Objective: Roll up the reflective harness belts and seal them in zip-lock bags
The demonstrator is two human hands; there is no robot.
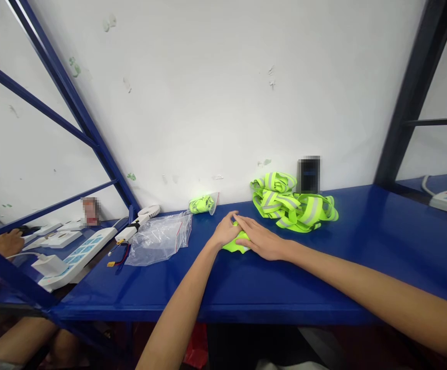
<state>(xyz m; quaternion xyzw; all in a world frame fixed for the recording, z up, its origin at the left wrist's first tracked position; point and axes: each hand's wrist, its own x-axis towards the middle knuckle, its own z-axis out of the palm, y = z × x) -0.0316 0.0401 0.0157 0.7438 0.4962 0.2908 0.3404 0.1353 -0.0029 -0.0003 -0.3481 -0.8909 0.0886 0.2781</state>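
A small folded bundle of neon yellow-green reflective strap (235, 244) rests on the blue table, between my hands. My left hand (225, 230) holds its left side, with the fingertips meeting those of the other hand at the far end. Over the top and right side lies my right hand (265, 240), pressing the bundle, fingers extended and thumb bent toward me. Much of the bundle is hidden under the hands. Beyond them to the right is a loose pile of the same reflective straps (310, 210). A packed bundle in a clear bag (202, 204) lies near the wall.
Clear plastic bags (157, 239) lie left on the blue table (285, 288), beside a small white fan (148, 211) and a red-black cable (122, 255). A blurred dark object (308, 176) leans on the wall. Beyond the blue frame are a power strip (80, 259) and another person's hand (9, 242).
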